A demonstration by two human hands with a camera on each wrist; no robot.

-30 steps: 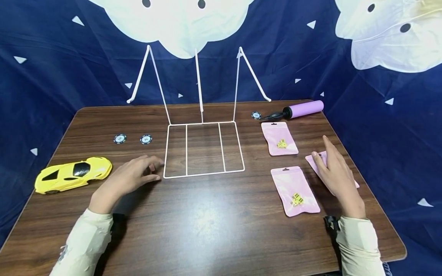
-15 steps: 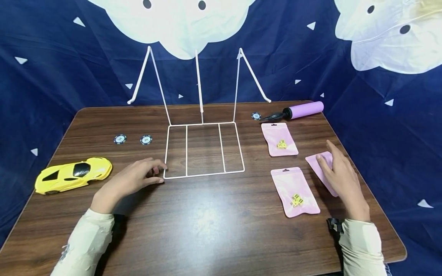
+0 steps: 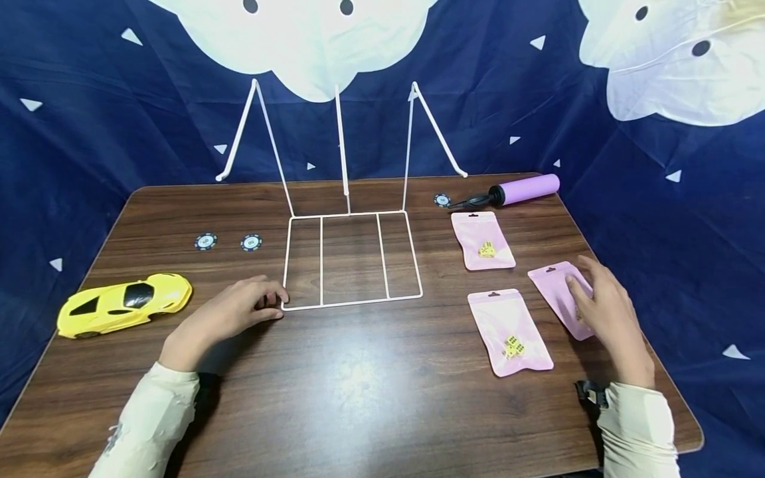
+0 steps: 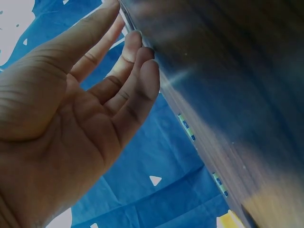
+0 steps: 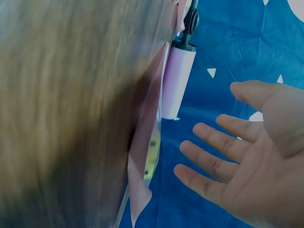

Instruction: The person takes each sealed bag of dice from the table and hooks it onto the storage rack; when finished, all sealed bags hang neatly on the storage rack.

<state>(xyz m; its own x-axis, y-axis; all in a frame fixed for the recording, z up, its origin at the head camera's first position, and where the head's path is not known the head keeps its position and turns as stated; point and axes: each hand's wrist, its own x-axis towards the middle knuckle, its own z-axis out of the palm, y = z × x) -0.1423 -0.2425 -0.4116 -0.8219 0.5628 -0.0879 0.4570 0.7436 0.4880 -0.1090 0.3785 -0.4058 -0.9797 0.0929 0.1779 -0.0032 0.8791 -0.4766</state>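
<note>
My left hand [image 3: 248, 305] is at the near left corner of a white wire rack [image 3: 342, 146], its index finger touching the frame and the thumb just below. Relaxed, slightly bent fingers [image 4: 137, 95] show in the left wrist view, with no grip around the wire visible. My right hand [image 3: 612, 315] hovers over the rightmost pink zip pouch [image 3: 552, 285], covering part of it. A yellow, black-dotted piece [image 5: 152, 156] shows inside that pouch in the right wrist view. The right fingers [image 5: 213, 166] are spread and hold nothing.
Two more pink pouches [image 3: 478, 229] [image 3: 505, 315] with yellow dice lie left of the right hand. A purple hand pump [image 3: 528, 189] and a poker chip [image 3: 442, 200] lie behind. Two chips [image 3: 206, 241] [image 3: 251, 242] and a yellow toy car [image 3: 125, 305] are at the left.
My right hand has drawn back toward me and to the right, uncovering more of the rightmost pouch. My left hand has shifted slightly right, onto the rack's corner.
</note>
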